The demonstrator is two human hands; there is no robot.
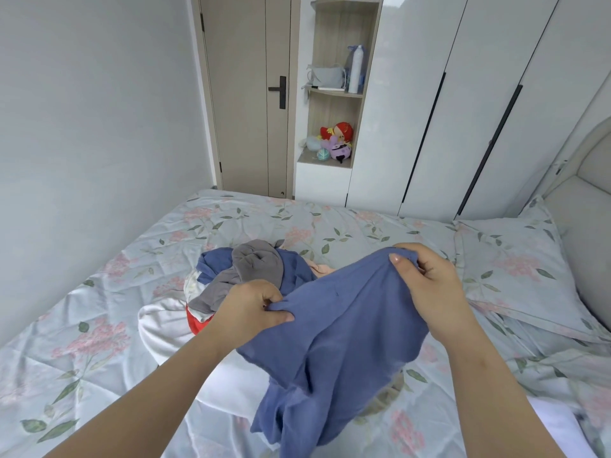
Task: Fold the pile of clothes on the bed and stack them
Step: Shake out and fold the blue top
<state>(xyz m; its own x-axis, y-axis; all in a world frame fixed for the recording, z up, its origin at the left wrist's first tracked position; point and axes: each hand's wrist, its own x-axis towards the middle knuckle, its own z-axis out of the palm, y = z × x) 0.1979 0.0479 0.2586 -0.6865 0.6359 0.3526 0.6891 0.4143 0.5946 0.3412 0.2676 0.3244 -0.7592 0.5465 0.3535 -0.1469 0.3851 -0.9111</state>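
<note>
Pinching an edge of the blue cloth [337,335] in both grips, with left hand [254,309] and right hand [426,279] curled tight on it, held just nearer than the pile [241,272] on the bed [99,325]. Best pulled taut, shaken out, laid flat beside the pile.

Clearance and obstructions over the bed [66,325].
2 stretches lie open: the left side up to the wall [82,127], and the far strip in front of the wardrobe [463,94]. The pile of clothes [251,269] blocks the centre. The blue garment [347,325], gripped between the left hand [251,309] and right hand [429,282], hangs just in front of it and screens the near middle. The pillow [515,259] and headboard [588,209] close off the right.
</note>
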